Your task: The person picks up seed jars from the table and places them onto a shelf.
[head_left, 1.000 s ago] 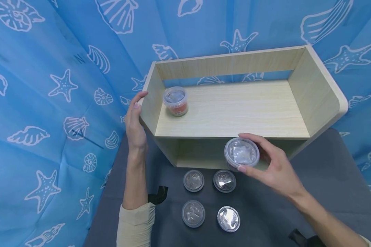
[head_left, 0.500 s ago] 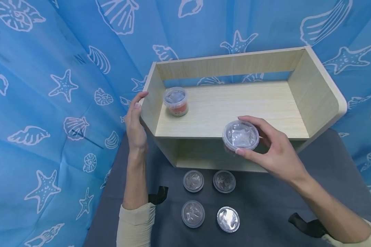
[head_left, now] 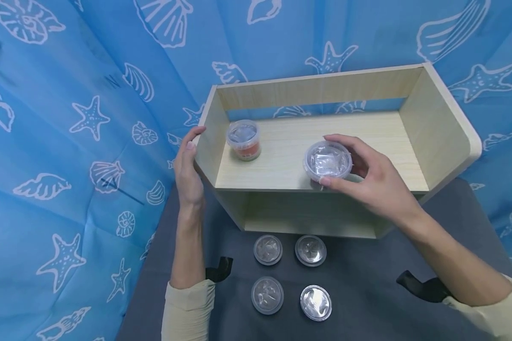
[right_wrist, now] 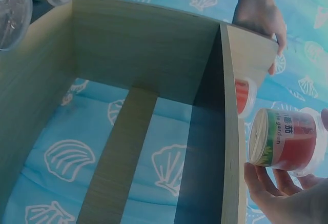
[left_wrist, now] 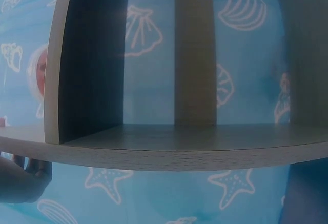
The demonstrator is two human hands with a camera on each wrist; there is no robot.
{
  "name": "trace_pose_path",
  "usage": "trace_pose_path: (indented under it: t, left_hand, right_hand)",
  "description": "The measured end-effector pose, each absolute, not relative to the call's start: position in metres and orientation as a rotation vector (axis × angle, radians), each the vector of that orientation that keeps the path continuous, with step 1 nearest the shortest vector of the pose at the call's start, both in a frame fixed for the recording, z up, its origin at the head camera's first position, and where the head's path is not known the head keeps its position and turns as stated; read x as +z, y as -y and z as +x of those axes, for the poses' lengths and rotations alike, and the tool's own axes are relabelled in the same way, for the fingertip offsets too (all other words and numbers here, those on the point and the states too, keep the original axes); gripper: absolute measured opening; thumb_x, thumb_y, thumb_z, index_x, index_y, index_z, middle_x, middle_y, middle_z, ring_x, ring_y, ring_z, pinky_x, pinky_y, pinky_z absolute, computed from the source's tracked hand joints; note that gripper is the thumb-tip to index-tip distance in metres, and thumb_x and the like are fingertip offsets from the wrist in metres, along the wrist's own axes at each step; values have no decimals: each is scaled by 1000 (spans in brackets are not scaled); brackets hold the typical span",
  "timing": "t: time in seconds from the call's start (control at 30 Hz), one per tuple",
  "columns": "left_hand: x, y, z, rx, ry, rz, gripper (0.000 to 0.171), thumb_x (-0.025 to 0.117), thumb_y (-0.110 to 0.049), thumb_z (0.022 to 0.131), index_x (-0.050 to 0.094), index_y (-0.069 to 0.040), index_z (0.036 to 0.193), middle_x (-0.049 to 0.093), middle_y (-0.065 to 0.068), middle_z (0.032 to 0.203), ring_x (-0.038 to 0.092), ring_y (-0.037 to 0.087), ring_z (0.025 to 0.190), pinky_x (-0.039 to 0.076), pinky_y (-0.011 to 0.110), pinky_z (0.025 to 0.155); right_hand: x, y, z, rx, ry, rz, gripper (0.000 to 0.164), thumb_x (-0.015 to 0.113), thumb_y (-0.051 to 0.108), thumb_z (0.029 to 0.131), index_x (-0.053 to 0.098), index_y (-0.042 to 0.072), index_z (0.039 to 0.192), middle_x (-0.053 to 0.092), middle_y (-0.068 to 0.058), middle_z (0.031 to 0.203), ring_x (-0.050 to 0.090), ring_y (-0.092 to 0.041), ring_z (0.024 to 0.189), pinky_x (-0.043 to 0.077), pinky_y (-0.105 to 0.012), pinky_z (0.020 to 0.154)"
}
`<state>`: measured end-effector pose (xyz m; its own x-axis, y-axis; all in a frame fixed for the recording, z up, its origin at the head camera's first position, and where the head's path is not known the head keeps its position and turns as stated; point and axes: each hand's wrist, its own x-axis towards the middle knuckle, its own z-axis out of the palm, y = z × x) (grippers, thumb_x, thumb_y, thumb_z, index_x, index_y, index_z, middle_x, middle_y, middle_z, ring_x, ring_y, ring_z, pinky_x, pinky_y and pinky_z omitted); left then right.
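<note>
My right hand (head_left: 377, 182) pinches a small round clear plastic tub (head_left: 326, 162) by its lid, fingers behind and thumb in front. The tub hangs upright over the front part of the shelf unit's upper board. In the right wrist view its red contents and green-and-white label (right_wrist: 282, 137) show. My left hand (head_left: 189, 177) grips the left side panel of the pale wooden shelf unit (head_left: 443, 118), with fingers round its edge. A second lidded tub (head_left: 244, 142) with a red band stands on the upper board beside that panel.
Several lidded tubs, among them a near right tub (head_left: 315, 303) and a far left tub (head_left: 268, 249), stand on the dark grey tabletop (head_left: 367, 293) in front of the unit. A blue curtain (head_left: 89, 166) with white shells hangs behind and to the left.
My right hand has carried the tub up and away from me, from in front of the lower compartment to over the upper board. The left hand stays on the side panel.
</note>
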<state>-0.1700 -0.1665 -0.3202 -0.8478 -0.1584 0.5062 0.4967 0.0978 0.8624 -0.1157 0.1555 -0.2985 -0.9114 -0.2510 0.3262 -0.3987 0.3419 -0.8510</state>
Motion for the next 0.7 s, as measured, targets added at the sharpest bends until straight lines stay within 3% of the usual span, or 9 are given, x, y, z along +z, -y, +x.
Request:
trace_pose_path:
  t: [0.27,0.7]
  left_hand:
    - [-321,168,-170,-1800,1918,-314,43,34,-28,103,59,-11,134,56,4,133,50,25,118,37,44,93]
    - [-322,168,-171,-1819,1904,-306,43,36,-29,103,60,-12,133,56,3,134,49,25,119,36,43,94]
  right_hand:
    - [-287,-151,-131,1697,2490,499,70,78,10,85,46,16,147,53,-8,137,58,-25,116,45,-14,92]
    - [-290,-144,-157,1807,2453,372,64,75,15,89,47,15,147,51,-8,141,56,-26,121,47,-17,90]
